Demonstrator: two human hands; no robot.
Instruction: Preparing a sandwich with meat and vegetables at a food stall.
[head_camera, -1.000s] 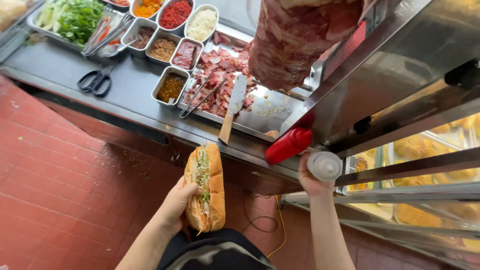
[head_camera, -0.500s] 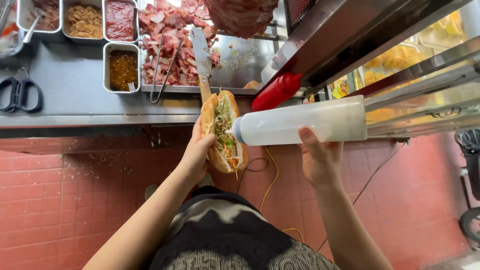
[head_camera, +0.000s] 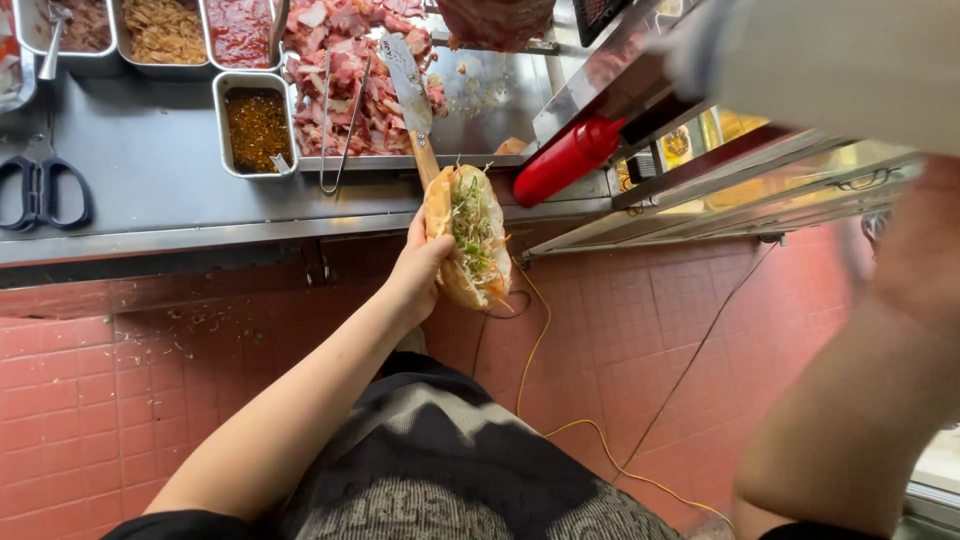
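The white squeeze bottle (head_camera: 850, 60) has been raised from over the filled sandwich (head_camera: 468, 235) by the right hand, grip unclear; the left hand (head_camera: 420, 270) grips the sandwich.

Both forearms are bare from wrist to elbow, with no watch, ring, band or glove on them. The left hand (head_camera: 420, 268) shows its back and knuckles, with bare fingers. Up the arm from that hand, a short black sleeve edge shows at the picture's bottom. The right hand (head_camera: 915, 250) is a blur at the right edge; below it the arm is bare too, with a sliver of dark sleeve at the bottom. Between the arms, the torso wears a black garment over grey patterned cloth.
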